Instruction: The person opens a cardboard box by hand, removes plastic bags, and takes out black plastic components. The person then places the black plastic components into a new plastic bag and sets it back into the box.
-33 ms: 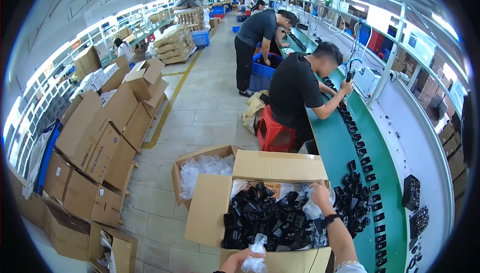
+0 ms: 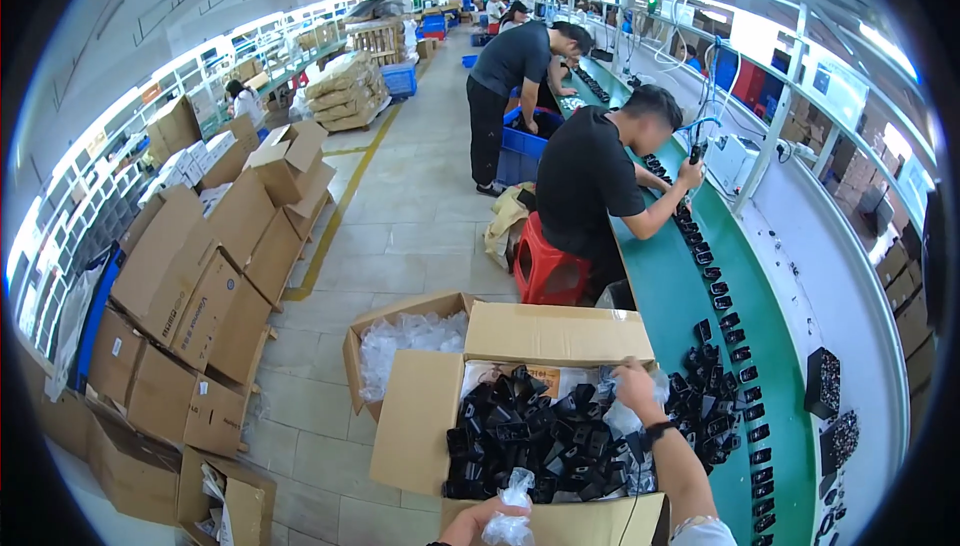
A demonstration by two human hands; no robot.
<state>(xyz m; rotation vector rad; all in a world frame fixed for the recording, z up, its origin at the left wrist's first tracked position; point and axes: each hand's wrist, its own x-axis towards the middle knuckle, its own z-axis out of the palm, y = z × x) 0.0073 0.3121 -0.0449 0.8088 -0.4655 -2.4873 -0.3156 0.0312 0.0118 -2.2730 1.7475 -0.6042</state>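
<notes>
In front of me, an open cardboard box (image 2: pixel 418 416) holds a heap of small black plastic housings (image 2: pixel 540 436). My left hand (image 2: pixel 475 519) is closed around a crumpled clear plastic bag (image 2: pixel 516 494) at the box's near edge. Over the right side of the heap, my right hand (image 2: pixel 637 391) has its fingers curled at another clear plastic bag (image 2: pixel 628 418), which hangs below them. What lies within that bag I cannot make out. Beside the box, more black housings (image 2: pixel 705 386) are piled on the green bench (image 2: pixel 660 281).
A row of black parts (image 2: pixel 741 354) runs along the bench. Behind the box stands a carton of clear plastic bags (image 2: pixel 405 346). A co-worker (image 2: pixel 590 176) sits on a red stool (image 2: pixel 550 271); another person (image 2: pixel 510 76) bends over a blue crate (image 2: pixel 525 141). Cartons (image 2: pixel 200 306) are stacked at left.
My right hand has shifted very slightly left with the bag. My left hand stays in place.
</notes>
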